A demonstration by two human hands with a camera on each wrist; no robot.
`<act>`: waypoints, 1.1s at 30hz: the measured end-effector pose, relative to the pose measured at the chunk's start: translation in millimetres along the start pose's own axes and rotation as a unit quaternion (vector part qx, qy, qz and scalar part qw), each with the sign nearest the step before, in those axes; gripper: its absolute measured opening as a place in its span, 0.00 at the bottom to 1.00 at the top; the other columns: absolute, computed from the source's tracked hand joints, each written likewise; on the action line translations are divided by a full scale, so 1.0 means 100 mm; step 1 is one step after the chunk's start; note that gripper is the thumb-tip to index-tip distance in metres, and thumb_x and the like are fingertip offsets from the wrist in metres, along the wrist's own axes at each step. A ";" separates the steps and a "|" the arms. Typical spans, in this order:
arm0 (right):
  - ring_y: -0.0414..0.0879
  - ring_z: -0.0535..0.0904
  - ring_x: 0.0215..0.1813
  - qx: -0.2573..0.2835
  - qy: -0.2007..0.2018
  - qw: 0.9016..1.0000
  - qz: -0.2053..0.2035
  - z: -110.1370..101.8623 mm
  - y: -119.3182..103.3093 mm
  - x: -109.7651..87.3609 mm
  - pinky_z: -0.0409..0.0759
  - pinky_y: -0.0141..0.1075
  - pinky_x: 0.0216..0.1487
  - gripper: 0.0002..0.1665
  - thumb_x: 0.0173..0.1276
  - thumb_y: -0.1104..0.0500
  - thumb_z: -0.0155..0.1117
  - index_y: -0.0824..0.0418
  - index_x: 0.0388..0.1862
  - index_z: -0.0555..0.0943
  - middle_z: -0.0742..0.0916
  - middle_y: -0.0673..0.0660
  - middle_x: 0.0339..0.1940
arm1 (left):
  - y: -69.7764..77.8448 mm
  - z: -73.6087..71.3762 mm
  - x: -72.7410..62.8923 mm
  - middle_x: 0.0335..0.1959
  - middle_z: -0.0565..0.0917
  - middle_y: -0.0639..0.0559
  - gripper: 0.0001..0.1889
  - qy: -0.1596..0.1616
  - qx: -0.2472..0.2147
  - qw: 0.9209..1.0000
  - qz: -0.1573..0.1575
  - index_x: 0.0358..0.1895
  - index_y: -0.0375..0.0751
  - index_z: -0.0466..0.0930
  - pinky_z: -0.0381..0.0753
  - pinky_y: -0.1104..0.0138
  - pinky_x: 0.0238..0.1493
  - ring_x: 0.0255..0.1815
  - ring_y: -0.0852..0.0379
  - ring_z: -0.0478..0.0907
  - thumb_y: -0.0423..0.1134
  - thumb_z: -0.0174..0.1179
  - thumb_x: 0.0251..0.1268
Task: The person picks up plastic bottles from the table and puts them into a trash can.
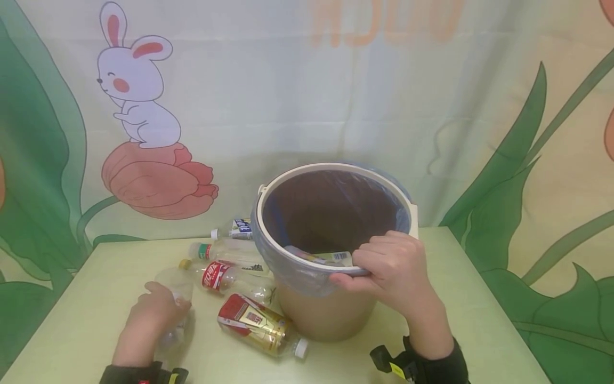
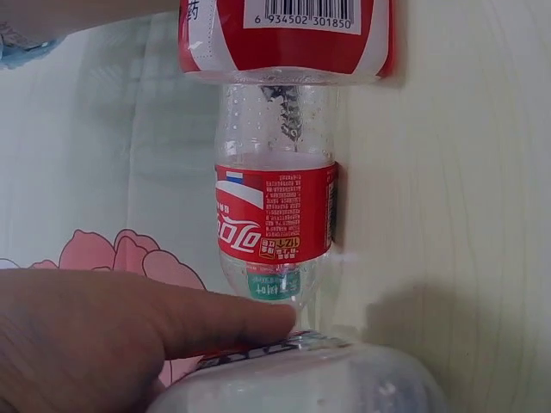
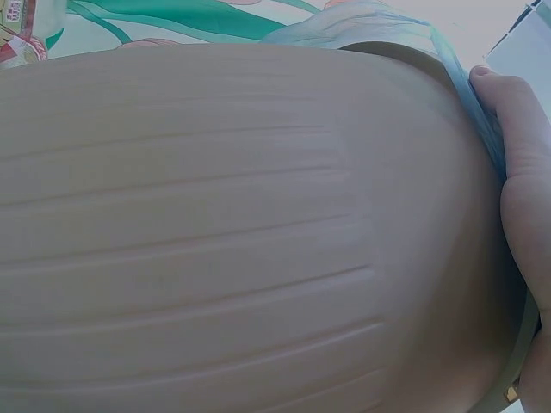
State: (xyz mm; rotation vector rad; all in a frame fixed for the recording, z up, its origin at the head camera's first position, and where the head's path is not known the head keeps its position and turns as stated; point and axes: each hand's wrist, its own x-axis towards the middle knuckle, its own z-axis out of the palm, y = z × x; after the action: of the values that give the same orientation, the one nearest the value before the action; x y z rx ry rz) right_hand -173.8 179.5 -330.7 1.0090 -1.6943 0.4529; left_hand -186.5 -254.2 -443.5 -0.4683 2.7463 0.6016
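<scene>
Head feed, far left: bare pale-yellow worktop point(image 1: 79, 325) in front of a printed cloth backdrop point(image 1: 235, 80) with a white rabbit, upper left. My left hand point(image 1: 151, 317), lower left, is wrapped round a clear plastic bottle point(image 1: 178, 281), thumb on its right side; a forefinger lies along it in the left wrist feed. A yellow cap point(image 1: 184, 264) shows at its top, but I cannot tell which bottle it belongs to.

Left of centre I log a clear plastic bottle with a red label point(image 1: 215, 276), on its side. Just behind it lies a clear bottle with a green label point(image 1: 204, 251), and farther back a white-capped bottle with a blue-and-white label point(image 1: 241, 229), partly hidden by the bin. Nearer, at lower centre, a white-capped bottle with a red-and-gold label point(image 1: 256, 324) lies tilted across the worktop.

Centre right: a round beige plastic bin point(image 1: 331, 316), upright, off-white ring rim, with a translucent pale-blue liner point(image 1: 299, 277) folded over its edge. A barcode-labelled item point(image 1: 337, 257) lies inside.

Right of that, my right hand point(image 1: 395, 266) grips the near-right rim, fingers folded over, thumb outside.
</scene>
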 end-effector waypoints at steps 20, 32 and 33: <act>0.36 0.52 0.17 0.003 -0.009 1.000 0.003 -0.02 0.00 -0.01 0.51 0.30 0.20 0.41 0.81 0.28 0.59 0.47 0.12 0.63 0.63 0.41 0.12 | -0.02 -0.20 -0.03 0.46 0.70 0.15 0.45 0.162 -0.058 0.984 0.047 0.60 0.06 0.56 0.79 0.34 0.46 0.48 0.19 0.76 0.59 0.52 0.82; 0.37 0.51 0.18 -0.004 -0.011 1.000 0.002 -0.02 0.01 -0.01 0.51 0.31 0.21 0.41 0.81 0.29 0.59 0.48 0.13 0.61 0.62 0.42 0.13 | 0.07 -0.33 -0.13 0.51 0.72 0.18 0.47 0.201 -0.099 0.970 0.096 0.72 0.08 0.55 0.80 0.40 0.39 0.46 0.26 0.77 0.59 0.52 0.84; 0.37 0.51 0.18 -0.004 -0.010 1.000 0.001 -0.01 0.01 -0.01 0.51 0.31 0.20 0.41 0.81 0.29 0.59 0.48 0.13 0.61 0.61 0.43 0.13 | 0.06 -0.35 -0.14 0.52 0.73 0.18 0.48 0.201 -0.104 0.969 0.099 0.74 0.09 0.54 0.80 0.43 0.37 0.45 0.28 0.77 0.60 0.51 0.84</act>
State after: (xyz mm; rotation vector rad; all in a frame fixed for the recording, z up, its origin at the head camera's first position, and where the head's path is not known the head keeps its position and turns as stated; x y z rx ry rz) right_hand -173.9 181.5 -331.3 1.0085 -1.7136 0.4377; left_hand -183.0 -260.8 -406.2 -0.4006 3.1571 0.9427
